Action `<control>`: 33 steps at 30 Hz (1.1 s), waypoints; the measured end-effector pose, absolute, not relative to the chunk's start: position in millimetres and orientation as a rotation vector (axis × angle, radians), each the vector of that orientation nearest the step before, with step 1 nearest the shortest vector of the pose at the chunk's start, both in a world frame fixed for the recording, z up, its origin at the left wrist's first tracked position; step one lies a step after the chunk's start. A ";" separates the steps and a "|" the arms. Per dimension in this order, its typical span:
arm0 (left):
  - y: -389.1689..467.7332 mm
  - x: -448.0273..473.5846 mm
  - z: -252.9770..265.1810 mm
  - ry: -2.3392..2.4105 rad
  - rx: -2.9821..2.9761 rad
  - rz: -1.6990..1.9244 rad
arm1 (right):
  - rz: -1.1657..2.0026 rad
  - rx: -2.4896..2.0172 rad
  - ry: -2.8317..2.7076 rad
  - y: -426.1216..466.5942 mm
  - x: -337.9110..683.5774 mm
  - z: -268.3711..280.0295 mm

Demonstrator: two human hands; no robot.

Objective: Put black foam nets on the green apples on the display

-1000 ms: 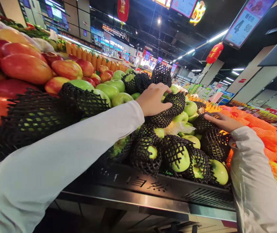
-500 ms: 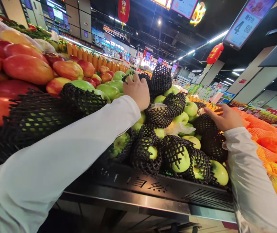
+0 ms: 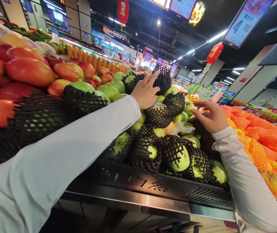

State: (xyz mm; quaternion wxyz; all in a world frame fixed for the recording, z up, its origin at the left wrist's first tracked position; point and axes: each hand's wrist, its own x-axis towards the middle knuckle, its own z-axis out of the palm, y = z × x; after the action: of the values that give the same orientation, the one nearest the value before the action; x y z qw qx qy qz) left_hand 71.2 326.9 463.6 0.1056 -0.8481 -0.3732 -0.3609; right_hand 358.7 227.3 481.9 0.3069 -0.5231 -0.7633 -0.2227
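Note:
My left hand point(image 3: 145, 92) reaches over the pile of green apples, its fingers spread and nothing seen in them. Its fingertips are beside a black foam net point(image 3: 163, 79) standing at the top of the pile; whether they touch it I cannot tell. Over the right side of the heap is my right hand point(image 3: 212, 117), thumb and fingers apart, close to a bare green apple point(image 3: 189, 107). Below the hands, several apples sit in black nets, among them a netted apple point(image 3: 181, 160) at the front. A crumpled clear plastic piece point(image 3: 177, 128) lies among them.
Red-yellow mangoes point(image 3: 29, 71) are heaped at the left. Fruit in orange foam nets point(image 3: 264, 132) fills the right side. A black display rim point(image 3: 150, 184) with a metal edge runs along the front. Price screens point(image 3: 246, 24) and red lanterns point(image 3: 215, 53) hang overhead.
My left hand has shifted right and its fingers have spread toward the standing black net. My right hand has moved left, from the dark nets toward the bare apples.

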 end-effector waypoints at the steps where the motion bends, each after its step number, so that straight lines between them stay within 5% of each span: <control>1: 329.9 70.8 462.9 -1.121 -2.516 -1.007 | -0.581 -1.421 -2.018 232.6 364.4 479.9; 5: 333.0 70.5 462.8 -1.222 -2.530 -0.819 | -0.545 -1.538 -2.059 250.5 383.4 470.8; 15: 288.7 78.7 484.1 -0.836 -2.407 -1.548 | -0.670 -1.675 -2.157 255.8 381.6 466.2; 22: 287.2 83.6 481.6 -0.739 -2.443 -1.622 | -0.877 -1.988 -2.173 255.7 372.3 471.6; 33: 292.1 79.5 481.4 -0.790 -2.331 -1.658 | -0.750 -2.280 -2.089 258.4 345.5 477.0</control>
State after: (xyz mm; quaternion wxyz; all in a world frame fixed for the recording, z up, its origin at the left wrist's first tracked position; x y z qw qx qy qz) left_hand 79.5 292.1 481.4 0.0869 -0.7825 -0.2651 -0.5567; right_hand 345.5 258.4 477.0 -0.0201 -0.7164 -0.6564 -0.2356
